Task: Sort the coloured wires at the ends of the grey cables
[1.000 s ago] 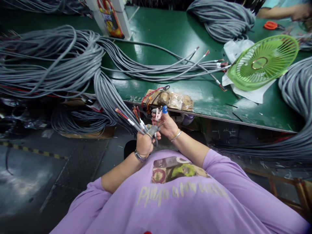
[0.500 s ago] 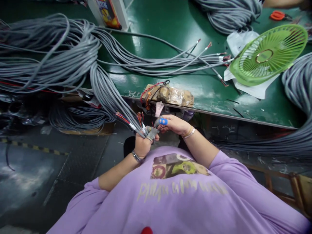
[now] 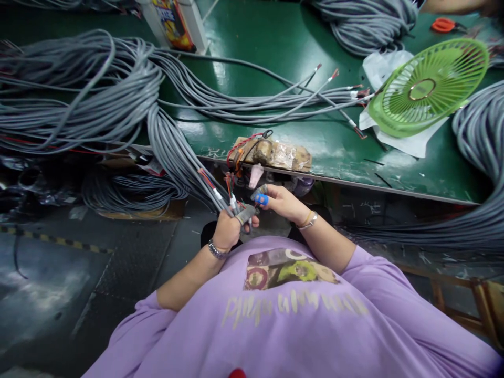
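My left hand [image 3: 232, 227] is closed round the ends of several grey cables [image 3: 185, 157], its thumb in a grey finger cover pressing on them. Stripped ends with red and dark wires [image 3: 229, 184] and white sleeves stick out above that hand. Just to the right, my right hand [image 3: 279, 202] has its thumb and fingers pinched together, with grey and blue covers on the fingertips. It is close to the wire ends by the left thumb. What lies in that pinch, if anything, is too small to make out.
Coils of grey cable [image 3: 98, 94] lie at the left of the green table [image 3: 252, 31]. A taped block with leads [image 3: 285, 154] sits on the front edge. A green fan [image 3: 429, 89], orange-handled scissors [image 3: 444, 24] and a white container [image 3: 199, 26] stand or lie farther back. Another person's arm [image 3: 452, 5] shows top right.
My hands have drawn slightly apart: the left, with the cables, has shifted a little left, and the right has come off the wire ends. The view has shifted slightly.
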{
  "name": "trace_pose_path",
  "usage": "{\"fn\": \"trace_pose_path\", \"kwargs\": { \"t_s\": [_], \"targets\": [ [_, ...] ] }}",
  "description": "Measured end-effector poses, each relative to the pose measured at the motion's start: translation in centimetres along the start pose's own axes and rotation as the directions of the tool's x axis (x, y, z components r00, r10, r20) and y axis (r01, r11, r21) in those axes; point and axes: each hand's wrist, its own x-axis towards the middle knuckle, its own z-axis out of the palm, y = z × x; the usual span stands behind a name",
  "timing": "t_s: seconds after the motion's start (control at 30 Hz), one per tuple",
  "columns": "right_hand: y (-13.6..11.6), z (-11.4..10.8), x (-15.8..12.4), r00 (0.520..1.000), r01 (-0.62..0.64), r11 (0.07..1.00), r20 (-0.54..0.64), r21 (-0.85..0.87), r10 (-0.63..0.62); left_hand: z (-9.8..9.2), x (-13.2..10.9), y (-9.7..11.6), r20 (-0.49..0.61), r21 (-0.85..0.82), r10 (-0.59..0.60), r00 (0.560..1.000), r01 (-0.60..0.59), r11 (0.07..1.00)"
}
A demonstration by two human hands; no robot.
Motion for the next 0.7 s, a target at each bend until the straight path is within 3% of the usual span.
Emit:
{"fn": "trace_pose_path", "kwargs": {
  "t_s": [0.1, 0.27, 0.33, 0.43, 0.5, 0.63, 0.7],
  "targets": [
    [0.8, 0.3, -0.5, 0.999, -0.04, 0.994, -0.031, 0.102, 0.043, 0.5, 0.1, 0.1, -0.031, -0.073, -0.006, 1.0, 0.003, 0.997],
    [1.7, 1.5, -0.7, 0.981, -0.002, 0.983, -0.19, 0.184, 0.038, 0.3, 0.4, 0.3, 0.091, -0.015, -0.007, 0.996, 0.008, 1.0],
    [1.6, 1.8, -0.6, 0.989, -0.041, 0.98, -0.132, 0.196, 0.067, -0.1, 0.3, 0.4, 0.154, 0.062, -0.016, 0.988, 0.006, 0.998],
    [1.2, 2.2, -0.5, 0.992, -0.12, 0.974, 0.05, 0.194, 0.112, -0.5, 0.1, 0.2, 0.21, 0.184, -0.023, 0.978, -0.017, 0.983],
    [1.0, 2.2, -0.3, 0.991, -0.125, 0.977, 0.075, 0.175, 0.114, -0.6, 0.0, -0.3, 0.172, 0.177, -0.006, 0.985, -0.025, 0.984],
    [1.0, 1.8, 0.2, 0.989, -0.078, 0.986, -0.114, 0.151, 0.096, -0.3, 0.1, -1.0, 0.02, 0.007, 0.033, 0.999, -0.033, 0.999],
    [1.1, 1.5, 0.2, 0.981, -0.101, 0.98, -0.149, 0.171, 0.127, -0.1, 0.2, -1.1, -0.027, -0.059, 0.032, 0.999, -0.033, 0.998]
  ]
}}
